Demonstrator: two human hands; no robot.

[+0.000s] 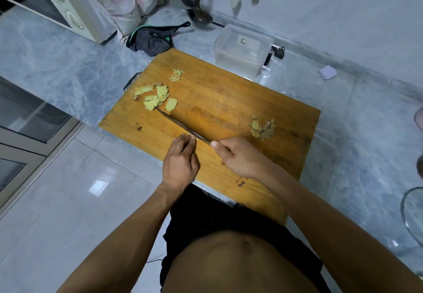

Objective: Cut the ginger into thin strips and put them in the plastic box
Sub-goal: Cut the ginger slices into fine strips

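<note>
A person stands at the near edge of a wooden cutting board [229, 109] on a grey marble counter [68, 63], midway through cutting ginger. The right hand [240, 157] is curled round the handle of a knife [180, 125], thumb forward along it. The left hand [180, 160], a ring on one finger, reaches its fingers to the blade near the handle; whether they pinch a piece of ginger there or only touch the steel cannot be told. The blade runs across the board toward its left edge, and its tip meets a loose group of ginger slices [155, 97] lying flat and uncut. Near the right edge sits a small heap of ginger trimmings [262, 129], rough and brownish, seemingly peel and offcuts. Farther back, toward the far left corner, lies a little cluster of ginger strips [177, 75], the only fine shreds in view. Just beyond the far edge stands the clear plastic box [242, 50], its lid on; what it holds, if anything, cannot be made out. By this evidence the slicing is done, the shredding has only begun, and the strips have yet to be gathered into the box. A dark cloth [153, 41] lies on the counter behind the board, and ladles [194, 2] hang at the wall.
</note>
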